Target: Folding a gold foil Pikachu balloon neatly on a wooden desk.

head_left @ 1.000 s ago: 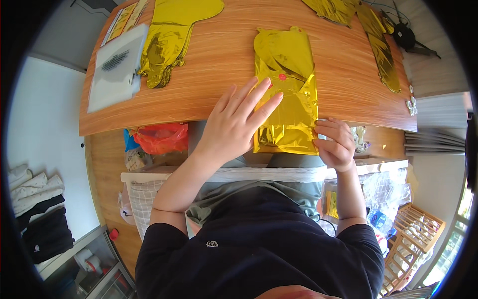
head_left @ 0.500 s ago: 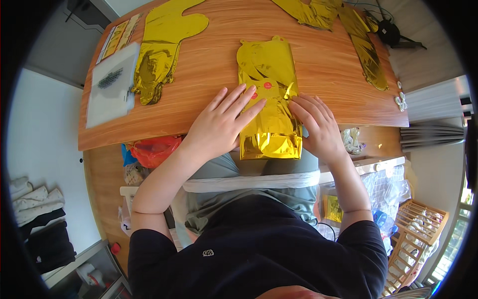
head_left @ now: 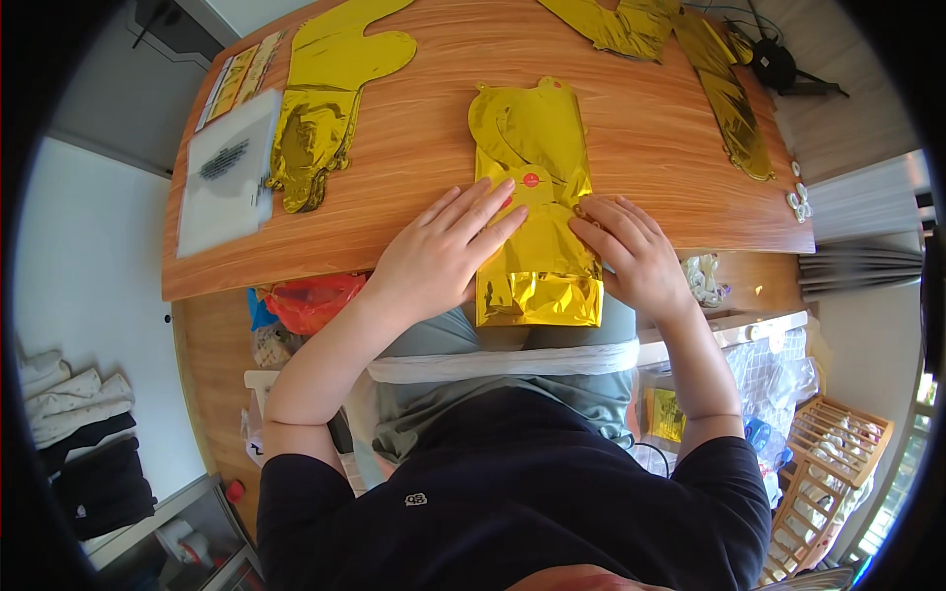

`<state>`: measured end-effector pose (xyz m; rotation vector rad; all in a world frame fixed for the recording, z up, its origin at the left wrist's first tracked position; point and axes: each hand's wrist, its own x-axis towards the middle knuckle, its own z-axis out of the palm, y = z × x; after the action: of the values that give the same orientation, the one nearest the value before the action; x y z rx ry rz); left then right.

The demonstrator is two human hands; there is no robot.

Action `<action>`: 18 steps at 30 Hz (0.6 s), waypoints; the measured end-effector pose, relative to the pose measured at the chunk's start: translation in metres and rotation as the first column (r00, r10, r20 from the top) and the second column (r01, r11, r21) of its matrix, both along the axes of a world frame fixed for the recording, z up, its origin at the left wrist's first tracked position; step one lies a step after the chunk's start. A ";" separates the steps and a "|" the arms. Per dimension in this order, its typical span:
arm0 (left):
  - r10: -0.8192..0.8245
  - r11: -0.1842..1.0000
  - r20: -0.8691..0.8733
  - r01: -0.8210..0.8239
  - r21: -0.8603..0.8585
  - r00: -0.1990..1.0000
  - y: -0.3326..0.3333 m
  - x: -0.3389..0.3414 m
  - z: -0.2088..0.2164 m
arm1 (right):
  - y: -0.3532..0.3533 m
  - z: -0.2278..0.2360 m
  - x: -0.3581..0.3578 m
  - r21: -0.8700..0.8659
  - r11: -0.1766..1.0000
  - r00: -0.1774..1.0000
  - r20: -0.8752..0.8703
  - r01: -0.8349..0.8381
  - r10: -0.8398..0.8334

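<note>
A deflated gold foil balloon [head_left: 532,128] lies folded into a long strip at the table's near edge. Its shiny lower end hangs past that edge over my lap. Two small red round marks show on its middle. My left hand [head_left: 434,251] lies palm down on the balloon's left side, fingers stretched out. On the opposite side, my right hand [head_left: 636,256] rests with its fingertips on the foil and its fingers extended, slightly bent. Neither hand grips anything visible; the undersides of both palms are hidden.
Another flat gold foil balloon [head_left: 320,118] lies left, beside a clear plastic sleeve [head_left: 227,177] and printed sheets [head_left: 236,79]. More gold foil [head_left: 724,98] and a black stand [head_left: 774,64] occupy the far right. Small white pieces [head_left: 798,204] sit near the right edge.
The foil's middle looks smoother and flatter under my hands. My right fingers have shifted slightly inward over it. The whole view has moved a little.
</note>
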<state>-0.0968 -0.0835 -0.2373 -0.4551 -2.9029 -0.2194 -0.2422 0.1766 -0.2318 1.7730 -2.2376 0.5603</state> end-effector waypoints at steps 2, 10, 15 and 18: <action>-0.005 1.000 0.011 0.005 -0.026 1.000 0.000 0.000 -0.001 | 0.000 0.000 0.000 0.002 1.000 1.000 -0.020 -0.003 0.003; 0.000 1.000 0.011 -0.001 0.022 1.000 0.000 0.001 -0.001 | -0.004 0.001 -0.001 -0.061 0.998 0.998 -0.060 -0.033 0.029; 0.004 0.992 0.035 -0.009 0.129 0.999 0.000 0.000 0.004 | -0.003 -0.001 -0.004 -0.091 0.995 0.999 -0.019 -0.042 0.041; -0.001 0.983 0.054 -0.009 0.181 0.999 -0.002 -0.002 0.007 | -0.004 0.001 -0.007 -0.092 0.995 0.999 0.022 -0.033 0.035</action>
<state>-0.0990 -0.0852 -0.2300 -0.4179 -2.9004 -0.4976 -0.2493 0.1729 -0.2310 1.7713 -2.1638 0.6836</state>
